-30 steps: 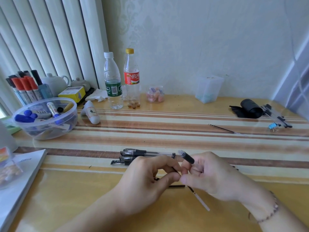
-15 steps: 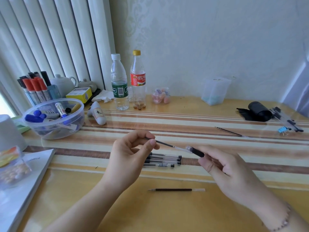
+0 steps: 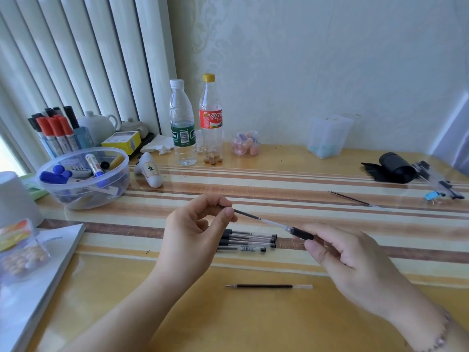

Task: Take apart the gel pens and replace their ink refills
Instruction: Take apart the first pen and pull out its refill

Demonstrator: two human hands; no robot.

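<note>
The person's hands have drawn apart over the last second: a second ago they were bunched together low over the near edge of the glossy yellow striped table (image 3: 253,326), and now they are raised and separated with a thin black-and-clear ink refill (image 3: 256,217) stretched between them. The left hand (image 3: 195,232) pinches the far-left end of the refill between thumb and forefinger, the other fingers loosely curled. The right hand (image 3: 347,260) grips the black-gripped clear pen barrel (image 3: 300,232) between thumb and fingers, and the refill's right end sits in the mouth of that barrel.

Half a second ago the pose was almost the same, so the motion has slowed. Whether the refill is being pulled out or fed in cannot be told for certain; since the hands have spread, withdrawal seems the likelier reading, which would mean the disassembly of this pen is nearly complete.

A second loose dark refill with a clear tail (image 3: 269,286) lies on the table near the person, below the hands, probably a replacement or a spent one. A row of black-capped clear gel pens (image 3: 247,241) lies side by side just beyond it, partly hidden by the left hand, apparently still to be handled. Another thin dark refill (image 3: 351,198) lies well apart at the far right.
</note>
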